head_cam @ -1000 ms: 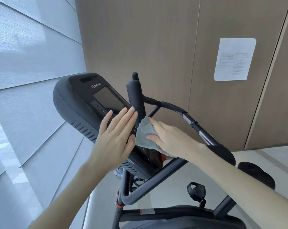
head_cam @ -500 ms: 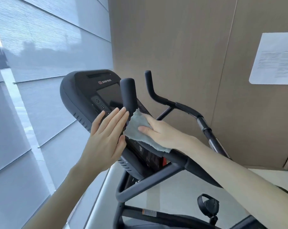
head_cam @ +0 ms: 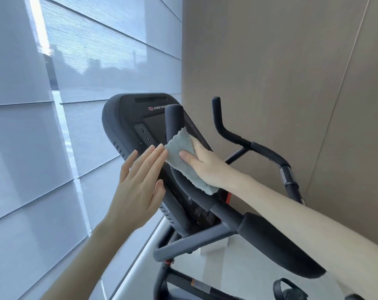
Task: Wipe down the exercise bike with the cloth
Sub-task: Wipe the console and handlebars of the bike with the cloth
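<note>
- At the frame's centre, the pale cloth (head_cam: pixel 184 158) is pressed around the near handlebar (head_cam: pixel 175 131) of the exercise bike (head_cam: pixel 205 213), just in front of the console (head_cam: pixel 138 126).
- The cloth is clasped by the right hand (head_cam: pixel 205 165), fingers curled round bar and fabric.
- The left hand (head_cam: pixel 138 187) is held flat and empty beside the console's edge, fingertips next to the cloth.
- Console buttons (head_cam: pixel 144 135) could be pressed by a stray swipe, judging by their closeness; the cloth's loose lower end might slip off the bar.
</note>
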`<state>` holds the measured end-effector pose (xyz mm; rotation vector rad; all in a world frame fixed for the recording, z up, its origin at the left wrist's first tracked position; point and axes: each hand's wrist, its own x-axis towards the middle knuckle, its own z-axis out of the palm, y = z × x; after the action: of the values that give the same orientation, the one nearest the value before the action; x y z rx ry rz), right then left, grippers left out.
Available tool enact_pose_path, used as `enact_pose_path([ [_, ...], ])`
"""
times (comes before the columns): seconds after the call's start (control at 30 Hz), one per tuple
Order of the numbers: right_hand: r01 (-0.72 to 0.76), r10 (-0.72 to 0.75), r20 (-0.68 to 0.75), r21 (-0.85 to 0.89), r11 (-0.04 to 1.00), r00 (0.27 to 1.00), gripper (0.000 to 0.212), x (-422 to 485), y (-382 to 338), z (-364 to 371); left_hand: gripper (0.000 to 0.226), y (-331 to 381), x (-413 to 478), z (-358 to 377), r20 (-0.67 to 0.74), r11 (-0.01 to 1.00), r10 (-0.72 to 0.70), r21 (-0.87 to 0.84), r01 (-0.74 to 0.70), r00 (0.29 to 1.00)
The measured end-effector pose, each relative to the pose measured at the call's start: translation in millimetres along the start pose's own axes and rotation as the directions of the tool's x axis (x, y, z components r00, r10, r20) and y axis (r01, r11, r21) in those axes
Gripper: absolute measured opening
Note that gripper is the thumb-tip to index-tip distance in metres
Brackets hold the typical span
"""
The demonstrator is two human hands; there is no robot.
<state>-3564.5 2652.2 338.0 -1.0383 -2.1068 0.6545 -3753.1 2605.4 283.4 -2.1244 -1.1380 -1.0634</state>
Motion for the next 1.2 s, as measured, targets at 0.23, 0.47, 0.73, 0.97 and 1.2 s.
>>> enact_pose_path([
  [0.23,-0.047,0.110,0.209,-0.283,0.958,0.972,0.018,-42,29,-16,0.052,-6,2,-1,0.008,1.000,0.003,0.002,-0.003,1.000],
  [0.47,0.143,-0.140,-0.328,-0.015,0.990,0.934,0.045,-1,-15,-33,0.054,-10,15,-5,-0.055,0.998,0.011,-0.060,-0.014,0.998],
  [0.73,0.129,-0.151,-0.229,-0.108,0.986,0.962,0.074,14,-13,20,0.052,-21,11,-13,-0.127,0.989,-0.035,-0.147,0.016,0.991],
  [0.97,-0.007,0.084,0.148,-0.456,0.890,0.985,0.056,-58,11,-5,0.051,-19,6,-10,-0.122,0.981,-0.054,-0.189,0.030,0.991],
  [1.2,0.311,-0.556,-0.040,-0.795,0.522,0.830,0.047,-20,-32,-25,0.051,-25,-5,-8,-0.106,0.973,-0.100,-0.218,0.075,0.989],
])
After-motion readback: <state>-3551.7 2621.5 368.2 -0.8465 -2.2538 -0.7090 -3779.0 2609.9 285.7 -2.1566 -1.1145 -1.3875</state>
